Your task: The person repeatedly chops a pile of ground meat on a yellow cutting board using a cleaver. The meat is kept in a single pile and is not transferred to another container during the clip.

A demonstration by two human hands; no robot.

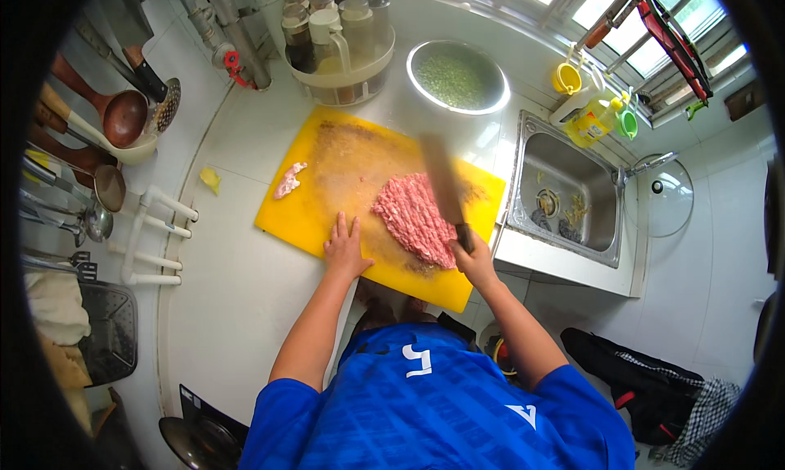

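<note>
On a yellow cutting board (288,209) lies a flattened mound of minced meat (411,215), scored with chop lines. My right hand (477,261) grips the dark handle of a cleaver (443,178); its blade is blurred and held over the right side of the meat. My left hand (346,249) rests with its fingers spread on the board's near edge, left of the meat, holding nothing. A small pale piece of meat or fat (289,180) lies by itself near the board's left edge.
Behind the board stand a caddy of seasoning jars (343,80) and a metal bowl of green peas or beans (454,80). A steel sink (567,188) with scraps is at the right. Ladles (126,117) hang on the left wall. A yellow scrap (210,180) lies on the counter.
</note>
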